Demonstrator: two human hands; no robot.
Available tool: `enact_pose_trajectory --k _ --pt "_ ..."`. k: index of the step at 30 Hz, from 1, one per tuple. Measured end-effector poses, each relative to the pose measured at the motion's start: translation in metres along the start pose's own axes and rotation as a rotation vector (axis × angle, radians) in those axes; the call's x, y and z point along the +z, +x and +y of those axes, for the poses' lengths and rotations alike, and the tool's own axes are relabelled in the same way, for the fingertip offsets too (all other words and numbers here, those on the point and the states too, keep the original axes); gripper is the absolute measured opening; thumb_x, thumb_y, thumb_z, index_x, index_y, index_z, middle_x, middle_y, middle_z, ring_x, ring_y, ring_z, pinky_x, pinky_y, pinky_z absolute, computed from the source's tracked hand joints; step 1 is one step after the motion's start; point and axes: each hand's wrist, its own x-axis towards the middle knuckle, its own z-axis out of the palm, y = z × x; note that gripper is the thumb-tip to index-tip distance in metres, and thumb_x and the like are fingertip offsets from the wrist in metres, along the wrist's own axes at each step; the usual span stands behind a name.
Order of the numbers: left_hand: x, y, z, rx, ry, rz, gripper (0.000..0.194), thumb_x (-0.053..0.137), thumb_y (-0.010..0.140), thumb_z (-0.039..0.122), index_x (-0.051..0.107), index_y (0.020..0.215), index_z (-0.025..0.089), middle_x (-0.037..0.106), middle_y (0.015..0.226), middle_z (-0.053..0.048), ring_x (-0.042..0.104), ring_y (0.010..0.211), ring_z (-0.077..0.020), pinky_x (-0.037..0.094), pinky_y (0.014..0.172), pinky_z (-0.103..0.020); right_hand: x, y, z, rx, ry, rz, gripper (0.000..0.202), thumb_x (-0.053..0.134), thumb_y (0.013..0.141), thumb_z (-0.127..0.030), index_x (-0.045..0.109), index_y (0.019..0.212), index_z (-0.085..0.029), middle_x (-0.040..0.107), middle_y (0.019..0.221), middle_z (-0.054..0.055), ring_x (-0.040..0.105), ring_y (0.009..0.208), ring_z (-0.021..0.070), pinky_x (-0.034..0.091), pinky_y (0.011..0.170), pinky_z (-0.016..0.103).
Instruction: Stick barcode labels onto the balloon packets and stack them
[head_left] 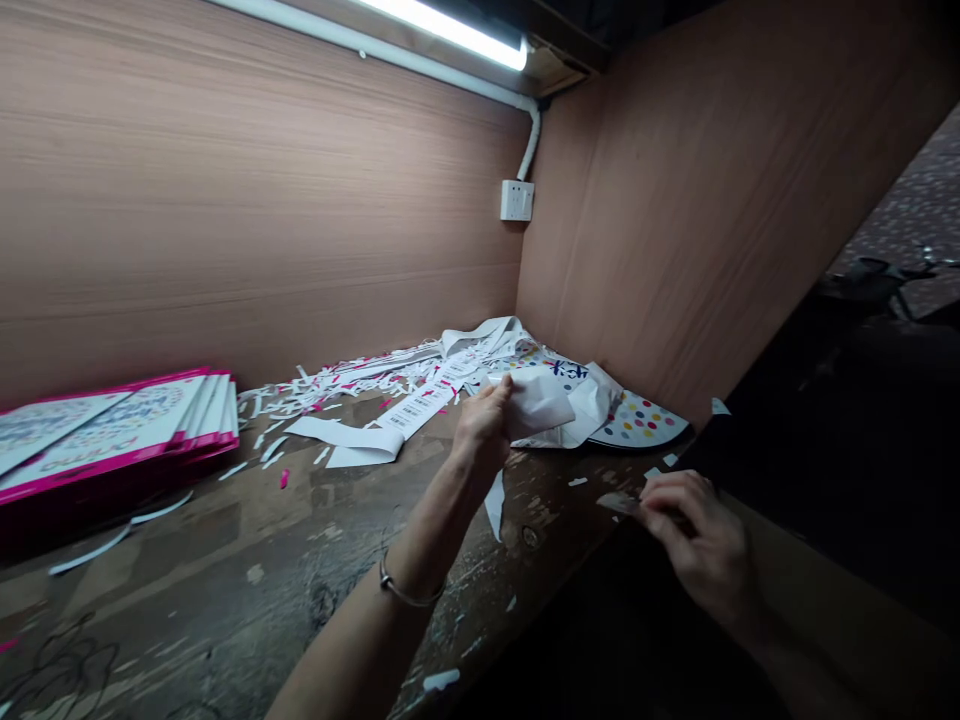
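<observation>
My left hand (482,422), with a bracelet at its wrist, is closed on a crumpled sheet of white paper (541,402) above the far right of the table. To the right, past the table's edge, my right hand (697,530) is pinched on a small pale paper scrap (619,503). Behind the sheet lies a white piece with coloured dots and a curved dark edge (641,420), partly hidden by paper. A strip of printed barcode labels (420,410) stretches out left of my left hand.
Thin paper shreds (322,390) heap along the back wall. A stack of pink-edged printed cards (127,425) stands at the left. Loose scraps dot the worn wooden table (300,560). A wooden side panel (675,200) rises at the right, and a white socket (517,201) sits near the corner.
</observation>
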Motion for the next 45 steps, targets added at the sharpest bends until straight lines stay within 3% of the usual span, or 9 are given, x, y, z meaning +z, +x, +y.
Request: enact_pose_trajectory --k 4,7,14,21,26,32,37,42,45 --pt "-0.003 0.000 -0.004 -0.056 -0.015 -0.015 0.017 0.066 0.073 0.022 0.059 0.062 0.011 0.059 0.055 -0.001 0.051 0.046 -0.0091 0.044 0.049 -0.021 -0.001 -0.025 0.052 0.891 0.229 0.125 0.029 0.070 0.059 -0.043 0.055 0.056 -0.018 0.052 0.051 -0.002 0.049 0.049 0.0139 0.039 0.043 0.025" --pt "-0.003 -0.002 -0.008 -0.079 -0.022 -0.013 0.014 0.062 0.076 0.018 0.060 0.065 0.010 0.058 0.054 -0.001 0.052 0.045 -0.0094 0.044 0.048 -0.022 0.012 -0.034 0.082 1.034 0.281 0.169 0.031 0.073 0.051 -0.042 0.056 0.054 -0.016 0.053 0.049 -0.002 0.049 0.048 0.0132 0.039 0.044 0.024" --pt "-0.006 -0.009 -0.009 -0.100 -0.034 -0.004 0.017 0.054 0.081 0.015 0.061 0.068 0.008 0.060 0.056 -0.002 0.053 0.044 -0.0093 0.046 0.049 -0.023 0.042 -0.034 0.098 1.043 0.227 0.135 0.036 0.072 0.049 -0.048 0.054 0.050 -0.016 0.045 0.040 -0.005 0.041 0.040 0.0103 0.033 0.039 0.023" --pt "-0.006 -0.014 -0.009 -0.072 -0.081 -0.022 0.013 0.058 0.078 0.016 0.061 0.067 0.009 0.060 0.056 -0.002 0.055 0.046 -0.0100 0.049 0.056 -0.025 0.035 -0.050 0.095 1.010 0.053 0.149 0.054 0.069 0.051 -0.053 0.060 0.083 -0.011 0.062 0.064 0.007 0.060 0.063 0.0254 0.046 0.055 0.035" --pt "-0.012 -0.014 -0.004 -0.021 -0.099 -0.019 0.016 0.063 0.075 0.021 0.060 0.063 0.010 0.059 0.054 -0.001 0.053 0.046 -0.0096 0.048 0.055 -0.024 0.008 -0.038 0.048 0.383 -0.391 0.237 0.035 0.053 0.077 -0.047 0.063 0.090 -0.016 0.064 0.093 0.014 0.059 0.078 0.0275 0.044 0.067 0.039" --pt "-0.005 -0.013 0.000 0.004 -0.095 -0.058 0.018 0.066 0.073 0.025 0.060 0.063 0.010 0.058 0.054 -0.001 0.052 0.046 -0.0102 0.045 0.051 -0.023 0.029 0.063 -0.009 -0.138 -0.026 0.098 0.038 0.055 0.081 -0.033 0.052 0.117 -0.020 0.058 0.115 0.010 0.050 0.109 0.0244 0.038 0.094 0.039" --pt "0.002 -0.012 0.022 0.102 -0.136 -0.140 0.018 0.067 0.073 0.028 0.063 0.070 0.010 0.064 0.064 -0.004 0.057 0.056 -0.0115 0.047 0.062 -0.024 0.066 0.115 -0.014 -0.002 0.350 -0.106 0.049 0.066 0.070 -0.033 0.055 0.116 -0.019 0.064 0.107 0.008 0.059 0.093 0.0248 0.046 0.084 0.038" --pt "-0.005 -0.010 0.019 0.275 -0.210 -0.472 0.033 0.076 0.061 0.034 0.066 0.083 0.011 0.068 0.079 -0.006 0.062 0.076 -0.0175 0.046 0.073 -0.025 0.078 0.128 -0.020 0.264 0.739 -0.067 0.053 0.071 0.062 -0.031 0.057 0.111 -0.016 0.070 0.081 0.005 0.064 0.072 0.0215 0.051 0.067 0.033" --pt "-0.007 -0.005 0.004 0.205 -0.170 -0.381 0.032 0.076 0.060 0.033 0.066 0.079 0.010 0.067 0.071 -0.005 0.061 0.068 -0.0167 0.045 0.067 -0.025 0.078 0.124 -0.026 0.308 0.708 -0.074 0.052 0.069 0.065 -0.033 0.055 0.112 -0.014 0.070 0.076 0.005 0.063 0.068 0.0217 0.051 0.064 0.033"
